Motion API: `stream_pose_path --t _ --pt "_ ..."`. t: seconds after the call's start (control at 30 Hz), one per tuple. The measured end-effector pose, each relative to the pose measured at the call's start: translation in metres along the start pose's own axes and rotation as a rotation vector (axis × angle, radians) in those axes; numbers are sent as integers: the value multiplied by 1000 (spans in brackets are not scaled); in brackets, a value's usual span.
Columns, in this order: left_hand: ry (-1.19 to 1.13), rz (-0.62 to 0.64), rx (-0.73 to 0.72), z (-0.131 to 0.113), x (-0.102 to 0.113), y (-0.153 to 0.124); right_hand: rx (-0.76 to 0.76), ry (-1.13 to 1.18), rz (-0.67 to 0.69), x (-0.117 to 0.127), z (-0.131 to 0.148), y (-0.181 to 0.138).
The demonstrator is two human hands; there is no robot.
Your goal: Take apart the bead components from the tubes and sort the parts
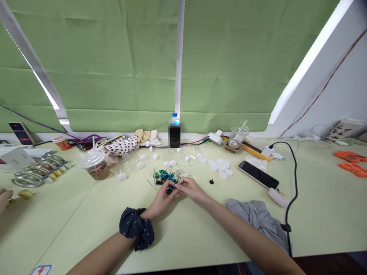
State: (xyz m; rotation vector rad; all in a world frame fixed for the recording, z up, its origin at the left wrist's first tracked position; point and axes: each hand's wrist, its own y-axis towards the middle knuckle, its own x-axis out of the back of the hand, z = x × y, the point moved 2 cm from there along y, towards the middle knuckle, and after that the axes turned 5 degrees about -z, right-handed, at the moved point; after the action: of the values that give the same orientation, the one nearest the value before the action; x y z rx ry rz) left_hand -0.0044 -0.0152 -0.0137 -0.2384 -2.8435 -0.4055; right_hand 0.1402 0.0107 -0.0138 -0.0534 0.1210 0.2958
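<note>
My left hand [163, 198] and my right hand [191, 190] meet at the middle of the pale green table [86, 221]. Both pinch a small blue bead on a thin wire [171, 188] between the fingertips. Just beyond the fingers lies a pile of blue, green and black beads with wire pins [168, 176]. A dark dotted scrunchie [137, 228] sits on my left wrist.
White caps [220, 166] are scattered past the beads. An iced drink cup [94, 164], a water bottle [174, 131], a phone [258, 173], a black cable [294, 179] and grey cloth [258, 217] lie around. Another person's hand [4, 198] shows at the left edge.
</note>
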Motion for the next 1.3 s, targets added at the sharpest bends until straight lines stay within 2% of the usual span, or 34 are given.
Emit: stream_pose_path --t 0.07,0.17,0.37,0.57,0.77,0.83,0.97,1.13,1.3 --pt "41 -16 18 4 1 0 10 18 39 0 4 -3" --pt "64 -4 -29 1 -1 -1 -1 4 12 3 4 -4" --pt "108 103 -132 -8 -4 -4 -52 -9 -34 -2 -4 -3" --pt "79 29 -69 -2 -2 -4 -66 -43 -22 -2 -4 -4" --pt "13 -5 -22 -4 0 -3 -56 298 -180 -21 -14 -15" --pt "-44 -44 -19 -6 2 -3 -26 395 -190 -30 -14 -19" --pt "-161 -114 18 -5 5 -1 -32 395 -79 -31 -3 -11" --pt "-164 -132 12 -4 9 1 -9 118 179 -5 16 22" --pt "-140 -132 35 -2 8 0 86 50 208 9 14 29"
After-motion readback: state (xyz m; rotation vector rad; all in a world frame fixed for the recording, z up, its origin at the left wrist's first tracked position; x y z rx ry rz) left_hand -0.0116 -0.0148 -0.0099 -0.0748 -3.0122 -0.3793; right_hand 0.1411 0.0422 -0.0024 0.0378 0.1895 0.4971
